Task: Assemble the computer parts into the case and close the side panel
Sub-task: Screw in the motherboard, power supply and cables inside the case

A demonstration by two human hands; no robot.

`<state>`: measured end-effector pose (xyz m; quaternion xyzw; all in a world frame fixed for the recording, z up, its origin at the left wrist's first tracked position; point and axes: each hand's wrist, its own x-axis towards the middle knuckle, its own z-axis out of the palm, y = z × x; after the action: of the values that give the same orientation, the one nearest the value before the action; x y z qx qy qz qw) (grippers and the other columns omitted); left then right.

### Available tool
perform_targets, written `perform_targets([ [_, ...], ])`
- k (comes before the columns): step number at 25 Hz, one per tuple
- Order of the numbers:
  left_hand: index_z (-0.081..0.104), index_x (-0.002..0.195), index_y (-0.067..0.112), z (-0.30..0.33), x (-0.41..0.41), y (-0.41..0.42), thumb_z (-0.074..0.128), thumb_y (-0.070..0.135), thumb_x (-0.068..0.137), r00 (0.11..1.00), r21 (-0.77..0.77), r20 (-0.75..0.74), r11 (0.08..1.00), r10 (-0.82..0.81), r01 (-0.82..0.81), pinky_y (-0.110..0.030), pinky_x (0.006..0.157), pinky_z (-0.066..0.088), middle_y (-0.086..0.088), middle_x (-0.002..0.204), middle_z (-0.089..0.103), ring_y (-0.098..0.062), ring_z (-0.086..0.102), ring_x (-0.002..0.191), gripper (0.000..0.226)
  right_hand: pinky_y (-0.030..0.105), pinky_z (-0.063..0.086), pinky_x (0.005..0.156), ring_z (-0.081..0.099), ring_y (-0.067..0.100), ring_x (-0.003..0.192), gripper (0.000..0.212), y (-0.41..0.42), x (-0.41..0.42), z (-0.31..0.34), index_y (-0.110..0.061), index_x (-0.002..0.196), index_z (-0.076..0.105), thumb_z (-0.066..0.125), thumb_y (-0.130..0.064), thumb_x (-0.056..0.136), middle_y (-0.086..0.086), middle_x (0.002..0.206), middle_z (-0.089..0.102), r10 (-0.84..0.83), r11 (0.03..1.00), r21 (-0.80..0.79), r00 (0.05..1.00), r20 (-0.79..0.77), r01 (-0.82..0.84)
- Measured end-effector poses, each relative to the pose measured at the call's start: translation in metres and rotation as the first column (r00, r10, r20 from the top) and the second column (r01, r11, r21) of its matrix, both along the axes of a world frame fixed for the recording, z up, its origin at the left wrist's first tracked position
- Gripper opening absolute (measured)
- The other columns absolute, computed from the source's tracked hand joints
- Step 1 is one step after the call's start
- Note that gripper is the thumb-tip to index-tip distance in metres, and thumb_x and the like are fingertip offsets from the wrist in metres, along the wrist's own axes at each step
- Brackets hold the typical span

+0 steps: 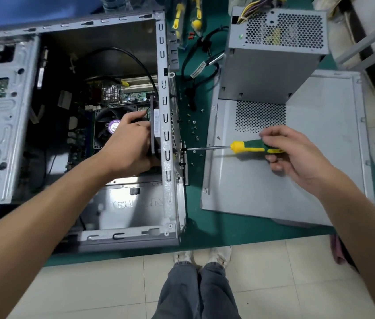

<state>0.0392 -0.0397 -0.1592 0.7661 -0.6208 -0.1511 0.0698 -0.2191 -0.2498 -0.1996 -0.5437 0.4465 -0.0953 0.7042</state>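
Left hand point(127, 143) grips the black fan point(153, 130) inside the case point(165, 107); its label is unreadable. Right hand point(297, 153) fingers clamp the screwdriver point(246, 147).

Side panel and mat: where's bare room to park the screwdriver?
Free: the side panel, its plain near half between the vent grille and the table edge; also the green mat strip in front of the case. Crowded: the mat between case and panel, strewn with loose screws and cables; the power supply sits on the panel's far end.

L hand point(129, 143) holds fan point(153, 132) in case point(165, 93); R hand point(297, 153) grips screwdriver point(248, 147)
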Motion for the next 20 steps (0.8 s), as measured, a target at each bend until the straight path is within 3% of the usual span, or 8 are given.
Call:
perform_targets([
  [2,0.074,0.071,0.011,0.0,0.0,0.0,0.082,0.012,0.072,1.0,-0.011,0.011,1.0,0.0,0.0,-0.031,0.11,0.016,-0.004,0.092,0.074,-0.026,0.064,0.102,0.008,0.021,0.027,0.041,0.04,0.014,0.049,0.007,0.001,-0.001,0.003,-0.024,0.084,0.063,0.069,-0.027,0.08,-0.001,0.069,0.057,-0.016,0.999,0.036,0.998,0.054,0.014],
  [5,0.073,0.071,0.011,0.001,-0.002,0.0,0.082,0.009,0.07,1.0,-0.029,0.0,1.0,-0.002,0.002,-0.031,0.108,0.018,-0.006,0.091,0.074,-0.029,0.066,0.098,0.009,0.02,0.025,0.042,0.039,0.014,0.045,0.03,0.004,-0.001,0.001,-0.023,0.076,0.062,0.063,-0.049,0.089,0.005,0.063,0.06,0.044,0.989,-0.137,0.99,-0.135,-0.062],
  [8,0.073,0.076,0.014,0.002,-0.004,0.001,0.076,0.013,0.069,1.0,-0.082,-0.018,0.997,-0.013,0.012,-0.033,0.104,0.022,-0.01,0.087,0.073,-0.033,0.068,0.092,0.007,0.024,0.022,0.043,0.035,0.015,0.053,0.006,-0.001,-0.005,0.003,-0.023,0.084,0.061,0.066,-0.024,0.087,0.001,0.071,0.05,0.044,0.999,-0.007,0.999,-0.021,-0.045],
  [10,0.072,0.074,0.013,0.0,-0.003,0.0,0.071,0.017,0.069,1.0,-0.076,0.001,0.997,-0.012,0.012,-0.031,0.103,0.022,-0.01,0.084,0.073,-0.034,0.068,0.09,0.007,0.027,0.017,0.046,0.031,0.015,0.049,0.01,-0.004,-0.006,0.005,-0.022,0.084,0.062,0.067,-0.016,0.089,0.0,0.068,0.052,0.05,0.999,-0.009,0.998,0.025,-0.05],
  [14,0.073,0.073,0.011,0.0,-0.003,0.0,0.068,0.021,0.069,1.0,-0.038,0.024,0.999,-0.004,0.005,-0.03,0.104,0.02,-0.009,0.084,0.072,-0.033,0.067,0.092,0.012,0.024,0.024,0.044,0.036,0.015,0.046,0.027,-0.002,-0.002,0.005,-0.023,0.079,0.065,0.062,-0.046,0.091,0.007,0.065,0.061,0.095,0.985,-0.131,0.985,-0.146,-0.115],
  [16,0.073,0.075,0.012,0.001,-0.004,0.0,0.066,0.021,0.066,1.0,-0.065,-0.006,0.998,-0.011,0.011,-0.032,0.102,0.023,-0.009,0.084,0.072,-0.033,0.067,0.091,0.014,0.024,0.028,0.043,0.039,0.015,0.054,0.005,-0.005,-0.004,0.005,-0.023,0.086,0.064,0.067,-0.026,0.089,0.004,0.073,0.054,0.112,0.993,-0.032,0.993,-0.03,-0.113],
  [17,0.073,0.075,0.013,0.002,-0.005,0.0,0.066,0.021,0.065,1.0,-0.077,-0.018,0.997,-0.013,0.011,-0.033,0.101,0.023,-0.009,0.084,0.072,-0.034,0.068,0.09,0.014,0.024,0.028,0.043,0.039,0.015,0.055,0.01,-0.006,-0.006,0.004,-0.023,0.087,0.062,0.07,-0.017,0.086,0.005,0.075,0.052,0.089,0.996,0.002,0.996,0.029,-0.089],
  [20,0.072,0.072,0.012,0.002,-0.004,0.0,0.07,0.018,0.067,1.0,-0.066,-0.016,0.998,-0.008,0.006,-0.032,0.102,0.023,-0.009,0.085,0.073,-0.033,0.068,0.092,0.009,0.022,0.026,0.043,0.038,0.014,0.044,0.024,-0.003,-0.001,0.006,-0.022,0.076,0.064,0.072,-0.044,0.084,0.009,0.067,0.063,0.068,0.99,-0.12,0.994,-0.083,-0.078],
])
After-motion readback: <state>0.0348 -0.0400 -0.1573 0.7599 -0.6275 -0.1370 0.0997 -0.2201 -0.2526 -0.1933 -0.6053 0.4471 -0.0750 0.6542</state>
